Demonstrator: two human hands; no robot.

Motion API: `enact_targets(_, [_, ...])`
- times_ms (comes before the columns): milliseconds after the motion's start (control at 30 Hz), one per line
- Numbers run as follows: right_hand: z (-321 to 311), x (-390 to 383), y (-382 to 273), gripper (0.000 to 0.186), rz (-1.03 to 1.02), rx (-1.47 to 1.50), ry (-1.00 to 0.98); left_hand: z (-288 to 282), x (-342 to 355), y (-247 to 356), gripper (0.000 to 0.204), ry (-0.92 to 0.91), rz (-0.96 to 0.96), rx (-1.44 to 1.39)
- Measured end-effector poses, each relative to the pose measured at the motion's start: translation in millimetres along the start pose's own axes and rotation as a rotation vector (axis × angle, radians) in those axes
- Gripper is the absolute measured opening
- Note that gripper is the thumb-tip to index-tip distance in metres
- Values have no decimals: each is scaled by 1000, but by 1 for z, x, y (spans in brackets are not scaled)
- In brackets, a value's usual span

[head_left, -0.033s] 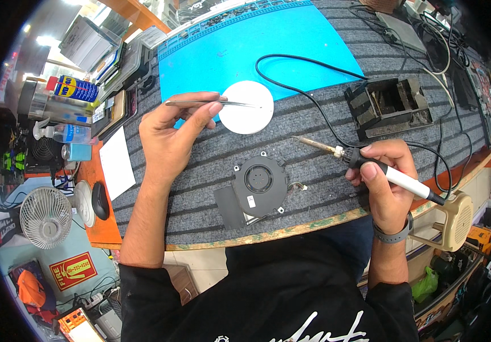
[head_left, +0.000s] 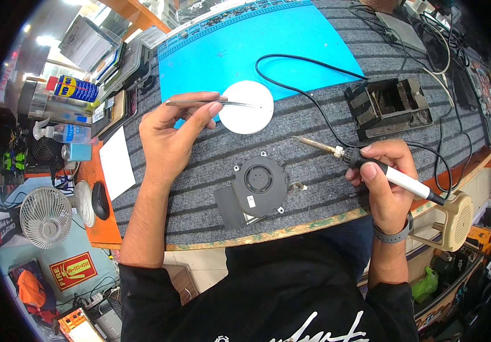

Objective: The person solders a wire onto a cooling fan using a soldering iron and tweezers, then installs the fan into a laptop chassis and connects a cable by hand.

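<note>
Nothing is looking moved since the earlier frame. Our left hand (head_left: pixel 174 125) is pinching the silver tweezers (head_left: pixel 240 104), and their tips are reaching over the round white disc (head_left: pixel 245 122); we cannot tell if they are touching it. The tweezers are lying almost flat across, pointing right. Our right hand (head_left: pixel 391 202) is gripping the soldering iron (head_left: pixel 402 181) above the table (head_left: pixel 325 191). Its long body is slanting, with the thin tip pointing left and away from us and the cord end pointing right and toward us. Between our arms, the black fan (head_left: pixel 271 196) is resting on the table. We are perhaps getting both tools ready at the disc. Any next move is likely calling for steady hands and for keeping the iron's tip off our fingers.
</note>
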State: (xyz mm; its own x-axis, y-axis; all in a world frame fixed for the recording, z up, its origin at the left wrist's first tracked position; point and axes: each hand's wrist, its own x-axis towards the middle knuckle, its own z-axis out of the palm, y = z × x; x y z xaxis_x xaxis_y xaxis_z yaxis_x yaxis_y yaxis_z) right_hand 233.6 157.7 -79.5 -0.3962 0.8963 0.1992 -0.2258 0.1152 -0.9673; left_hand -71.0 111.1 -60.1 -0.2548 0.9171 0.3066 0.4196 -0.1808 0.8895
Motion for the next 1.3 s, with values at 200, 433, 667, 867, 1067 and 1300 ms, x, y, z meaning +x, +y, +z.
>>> enact_targets(200, [-1,0,1,20,-2,5,-5,2,2,-4,16,7,40,12])
enact_targets(433, [0,-1,0,20,4,11,1,1,0,-3,19,4,9,6])
enact_targets(667, [1,0,-1,20,2,12,-3,-2,-1,2,16,47,51,-43])
enact_targets(867, [-3,0,5,22,-25,14,27,-11,-31,30,14,10,28,-145])
enact_targets(1067, [-1,1,5,22,-21,23,27,-14,-86,38,19,-49,-16,-106])
enact_targets(1300, [-2,-1,8,26,-41,-12,41,-11,-107,26,19,-10,-21,-150])
